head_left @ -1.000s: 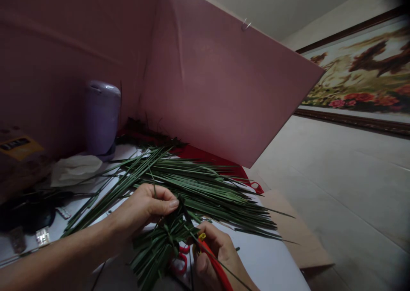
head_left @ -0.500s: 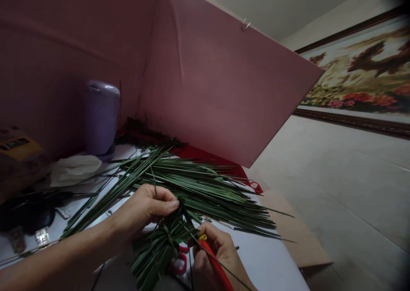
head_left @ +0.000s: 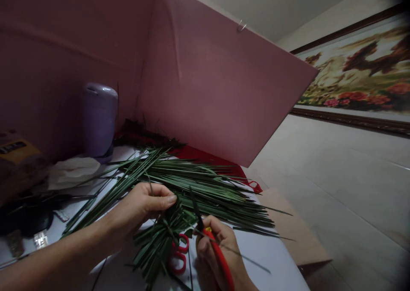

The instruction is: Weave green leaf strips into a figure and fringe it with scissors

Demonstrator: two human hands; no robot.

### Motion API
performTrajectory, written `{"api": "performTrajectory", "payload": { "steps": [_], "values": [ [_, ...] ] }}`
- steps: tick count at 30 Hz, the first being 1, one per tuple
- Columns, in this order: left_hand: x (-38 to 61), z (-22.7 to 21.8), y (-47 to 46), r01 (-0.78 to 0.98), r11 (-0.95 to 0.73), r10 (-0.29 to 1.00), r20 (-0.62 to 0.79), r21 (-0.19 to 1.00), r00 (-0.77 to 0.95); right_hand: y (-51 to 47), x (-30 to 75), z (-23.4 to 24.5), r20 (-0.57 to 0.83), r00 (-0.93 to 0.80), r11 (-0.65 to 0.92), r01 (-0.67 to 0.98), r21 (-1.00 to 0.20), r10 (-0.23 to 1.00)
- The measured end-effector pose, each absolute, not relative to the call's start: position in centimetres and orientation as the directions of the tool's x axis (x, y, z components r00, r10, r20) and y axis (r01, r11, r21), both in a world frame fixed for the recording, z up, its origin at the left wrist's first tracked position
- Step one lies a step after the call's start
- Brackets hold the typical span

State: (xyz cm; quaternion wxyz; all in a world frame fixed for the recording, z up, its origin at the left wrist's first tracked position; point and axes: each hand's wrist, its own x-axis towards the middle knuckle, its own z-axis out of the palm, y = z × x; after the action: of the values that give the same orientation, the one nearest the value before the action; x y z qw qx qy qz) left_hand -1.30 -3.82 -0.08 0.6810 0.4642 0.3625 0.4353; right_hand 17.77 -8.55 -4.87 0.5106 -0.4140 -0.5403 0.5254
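My left hand [head_left: 141, 205] is closed in a pinch on a small woven bundle of green leaf strips [head_left: 162, 239], thumb pressed on its top. My right hand [head_left: 216, 254] is closed round red-handled pliers [head_left: 214, 250], whose dark tips point up and away beside the bundle. A long pile of green leaf strips [head_left: 198, 186] lies across the white table [head_left: 272, 261] just beyond both hands. Red-handled scissors [head_left: 178, 257] lie on the table under the bundle, partly hidden by it.
A pink board [head_left: 208, 81] stands behind the table as a screen. A purple cylindrical container [head_left: 98, 120] and crumpled white tissue [head_left: 72, 171] sit at the back left, dark objects [head_left: 28, 214] at the left. Red cloth [head_left: 205, 156] lies beyond the leaves; brown cardboard [head_left: 294, 235] at the right edge.
My right hand has drawn the pliers back out of the bundle and raised their tips. The scissors' red loops now show more. My left hand keeps its pinch.
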Motion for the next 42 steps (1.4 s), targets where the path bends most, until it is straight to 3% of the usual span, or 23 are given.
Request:
{"api": "performTrajectory", "payload": {
  "steps": [2, 5, 9, 13, 16, 18, 21, 23, 27, 31, 35, 39, 42],
  "values": [
    [-1.5, 0.0, -3.7, -0.277, 0.199, 0.942, -0.106, 0.94, 0.32, -7.9, 18.5, -4.2, 0.13, -0.025, 0.13, -0.027, -0.991, 0.991],
    [-1.7, 0.0, -3.6, -0.305, 0.202, 0.954, -0.117, 0.931, 0.276, -6.9, 19.8, -3.3, 0.169, 0.038, 0.153, 0.267, -0.952, 0.985],
    [-1.8, 0.0, -3.6, -0.288, 0.166, 0.962, -0.09, 0.943, 0.259, -6.3, 21.0, -3.2, 0.346, -0.109, 0.332, 0.643, -0.69, 0.932],
    [-1.7, 0.3, -3.4, -0.323, 0.188, 0.972, -0.13, 0.927, 0.195, -6.1, 20.8, -3.6, 0.411, -0.265, 0.444, 0.781, -0.439, 0.872],
    [-1.6, 0.6, -3.2, -0.356, 0.205, 0.975, -0.161, 0.912, 0.15, -6.2, 20.3, -3.3, 0.507, -0.251, 0.465, 0.812, -0.354, 0.825],
    [-1.6, 0.8, -3.1, -0.372, 0.204, 0.977, -0.167, 0.906, 0.13, -6.3, 20.1, -2.9, 0.567, -0.229, 0.503, 0.771, -0.391, 0.791],
    [-1.7, 0.8, -2.9, -0.39, 0.202, 0.978, -0.164, 0.898, 0.13, -6.5, 19.9, -2.6, 0.562, -0.211, 0.561, 0.598, -0.573, 0.8],
    [-1.8, 0.8, -2.9, -0.396, 0.202, 0.978, -0.161, 0.896, 0.136, -6.6, 19.6, -2.3, 0.47, -0.177, 0.493, 0.477, -0.727, 0.865],
    [-1.9, 0.8, -2.9, -0.424, 0.188, 0.979, -0.133, 0.886, 0.157, -6.6, 18.6, -0.9, 0.143, -0.177, 0.184, 0.248, -0.951, 0.974],
    [-2.2, 1.1, -2.9, -0.428, 0.171, 0.981, -0.111, 0.887, 0.16, -6.1, 18.5, 2.1, -0.006, -0.35, 0.046, 0.141, -0.989, 0.937],
    [-2.6, 1.4, -2.7, -0.445, 0.17, 0.984, -0.125, 0.879, 0.129, -5.4, 20.5, 4.2, -0.14, -0.401, -0.06, 0.207, -0.976, 0.905],
    [-2.5, 1.4, -2.8, -0.434, 0.163, 0.986, -0.126, 0.886, 0.111, -4.9, 20.5, 3.8, -0.109, -0.303, -0.016, 0.295, -0.955, 0.947],
    [-2.3, 1.2, -2.9, -0.419, 0.152, 0.986, -0.112, 0.895, 0.12, -4.4, 17.8, 2.9, -0.027, -0.305, 0.032, 0.185, -0.982, 0.952]
  ]
}}
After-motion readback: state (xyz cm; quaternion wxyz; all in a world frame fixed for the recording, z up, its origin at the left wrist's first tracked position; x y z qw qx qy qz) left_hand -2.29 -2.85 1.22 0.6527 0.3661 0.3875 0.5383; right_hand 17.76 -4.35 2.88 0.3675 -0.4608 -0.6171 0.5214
